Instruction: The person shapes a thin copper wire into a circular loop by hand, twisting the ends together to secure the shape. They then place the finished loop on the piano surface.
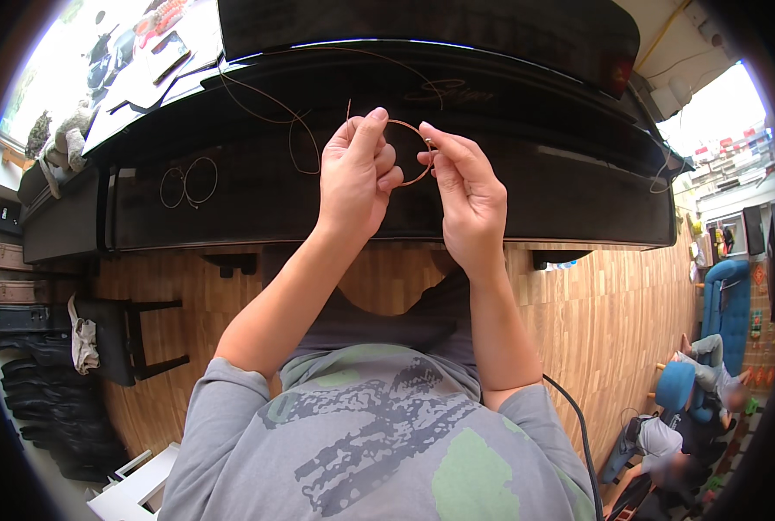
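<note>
Above the closed lid of a black piano point(257, 213), a copper-coloured wire string point(412, 127) is coiled into a ring between my two hands. My left hand point(357, 178) has its fingers curled round the ring's left side, thumb pressed on top. On the ring's right side, my right hand point(472, 191) pinches the wire between thumb and fingertips, where a small metal end shows. A long thin wire point(270, 97) trails in loose loops over the piano to the left of my left hand. Two more coiled strings point(187, 182) lie on the lid further left.
A plush toy point(73, 135) and a phone point(170, 59) on white sheets are at the upper left. A black bench point(114, 339) with a pale cloth stands at left. A black cable point(581, 417) runs beside my right side. People sit near a blue sofa point(724, 304).
</note>
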A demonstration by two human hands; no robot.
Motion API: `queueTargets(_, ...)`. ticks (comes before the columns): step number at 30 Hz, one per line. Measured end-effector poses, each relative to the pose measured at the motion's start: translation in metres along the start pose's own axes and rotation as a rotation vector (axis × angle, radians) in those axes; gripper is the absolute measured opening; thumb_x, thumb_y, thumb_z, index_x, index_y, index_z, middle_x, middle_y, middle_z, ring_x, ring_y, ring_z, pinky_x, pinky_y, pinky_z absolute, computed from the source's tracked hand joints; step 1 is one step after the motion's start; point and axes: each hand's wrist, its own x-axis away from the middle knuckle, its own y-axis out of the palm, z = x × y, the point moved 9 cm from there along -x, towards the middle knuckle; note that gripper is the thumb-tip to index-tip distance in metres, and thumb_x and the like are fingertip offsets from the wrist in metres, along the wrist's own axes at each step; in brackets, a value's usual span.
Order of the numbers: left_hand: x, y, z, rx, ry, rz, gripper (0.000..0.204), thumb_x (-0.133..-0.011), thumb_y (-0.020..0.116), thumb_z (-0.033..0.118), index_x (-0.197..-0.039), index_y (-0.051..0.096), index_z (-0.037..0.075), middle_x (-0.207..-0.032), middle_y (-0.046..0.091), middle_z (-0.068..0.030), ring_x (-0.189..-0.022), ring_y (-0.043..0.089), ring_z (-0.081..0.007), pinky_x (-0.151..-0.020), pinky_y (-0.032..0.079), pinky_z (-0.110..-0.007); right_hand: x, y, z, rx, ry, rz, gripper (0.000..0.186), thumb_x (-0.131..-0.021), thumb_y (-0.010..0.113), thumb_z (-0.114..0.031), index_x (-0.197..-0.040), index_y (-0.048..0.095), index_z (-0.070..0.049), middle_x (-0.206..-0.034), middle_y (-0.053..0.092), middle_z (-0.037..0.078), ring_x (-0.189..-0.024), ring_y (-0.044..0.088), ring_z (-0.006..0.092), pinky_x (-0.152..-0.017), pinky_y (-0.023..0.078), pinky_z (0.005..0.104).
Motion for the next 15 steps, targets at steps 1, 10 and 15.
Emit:
queueTargets(1,0.001,0.000,-0.002,0.005,-0.023,-0.001,0.026,-0.090,0.063,0.020,-0.071,0.046,0.015,-0.058,0.034,0.0083,-0.046,0.028,-0.0016,-0.041,0.026,-0.019,0.000,0.002,-0.006,0.099,-0.043,-0.017,0.031,-0.088,0.052,0.004,-0.114,0.064,-0.007,-0.099,0.064,0.010,-0.081,0.062,0.0165,-0.069,0.051,0.0262)
queueTargets(10,0.010,0.015,-0.002,-0.168,0.084,-0.151,0.032,-0.095,0.055,0.025,-0.068,0.048,0.010,-0.053,0.033,0.0079,-0.044,0.027,-0.0012,-0.039,0.027,-0.020,0.002,0.001,-0.020,0.644,-0.266,0.064,0.033,-0.075,0.061,0.006,-0.104,0.066,-0.008,-0.082,0.064,0.006,-0.063,0.061,0.0219,-0.054,0.049,0.0303)
queueTargets(15,0.014,0.014,-0.002,-0.232,0.139,-0.197,0.032,-0.095,0.056,0.024,-0.068,0.048,0.009,-0.052,0.035,0.0071,-0.044,0.028,-0.0008,-0.039,0.027,-0.019,-0.001,-0.016,0.012,0.198,0.195,0.164,0.017,-0.081,0.064,-0.001,-0.096,0.057,-0.001,-0.075,0.064,0.007,-0.066,0.062,0.0133,-0.056,0.047,0.0248)
